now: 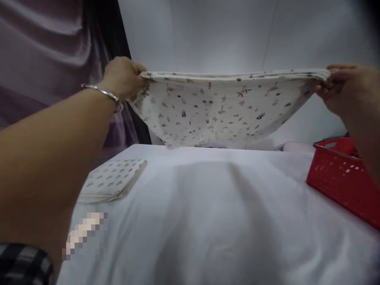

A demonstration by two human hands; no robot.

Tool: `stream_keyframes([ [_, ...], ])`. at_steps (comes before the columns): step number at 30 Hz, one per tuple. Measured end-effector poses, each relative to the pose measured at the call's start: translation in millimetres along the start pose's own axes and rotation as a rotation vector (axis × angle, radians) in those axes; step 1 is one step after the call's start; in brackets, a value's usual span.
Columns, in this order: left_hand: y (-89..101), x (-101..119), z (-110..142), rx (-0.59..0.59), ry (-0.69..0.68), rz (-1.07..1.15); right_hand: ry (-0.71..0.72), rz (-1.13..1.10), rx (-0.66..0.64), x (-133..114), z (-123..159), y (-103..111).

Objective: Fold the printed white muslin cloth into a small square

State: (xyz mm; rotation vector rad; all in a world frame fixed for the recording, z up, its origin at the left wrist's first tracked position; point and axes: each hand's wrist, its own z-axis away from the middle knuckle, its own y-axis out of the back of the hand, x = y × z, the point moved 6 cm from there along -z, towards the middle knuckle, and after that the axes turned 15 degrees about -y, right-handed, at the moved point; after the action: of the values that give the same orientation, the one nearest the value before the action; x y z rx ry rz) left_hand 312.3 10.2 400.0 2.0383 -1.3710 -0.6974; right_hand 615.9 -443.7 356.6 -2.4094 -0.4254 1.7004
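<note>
Cloth (213, 111), white with small scattered prints, stretched in the air above the far side of the table (222, 206); several layers show along its top edge. Left hand (126, 79) pinches one top corner, right hand (341, 83) grips the other — both closed on fabric, arms spread wide above the table. Lower part of the cloth hangs away toward the table's far edge; cannot tell whether it touches there. Silver bracelet (102, 92) on the left wrist, checked sleeve (23, 263) further down that arm. On the table's left side, a folded cloth (111, 178) lies flat, pale with rows of grey marks. On the table's right side, a red basket (332, 172) with slotted walls. Beyond the table, a plain pale wall (208, 35); left of the table, a purplish curtain (38, 47) in loose folds.
</note>
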Motion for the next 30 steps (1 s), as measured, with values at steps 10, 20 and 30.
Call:
stream_keyframes([
  [10, -148.5, 79.4, 202.1, -0.357, -0.379, 0.154, -0.635, 0.174, -0.029, 197.3, 107.3, 124.2],
  [20, -192.5, 117.3, 340.4, -0.45, -0.369, 0.339, -0.918, 0.314, -0.057, 283.7, 212.1, 220.6],
  [30, -160.1, 129.4, 399.9, -0.449, -0.389, 0.42, -0.931, 0.593, -0.009, 288.6, 261.6, 294.8],
])
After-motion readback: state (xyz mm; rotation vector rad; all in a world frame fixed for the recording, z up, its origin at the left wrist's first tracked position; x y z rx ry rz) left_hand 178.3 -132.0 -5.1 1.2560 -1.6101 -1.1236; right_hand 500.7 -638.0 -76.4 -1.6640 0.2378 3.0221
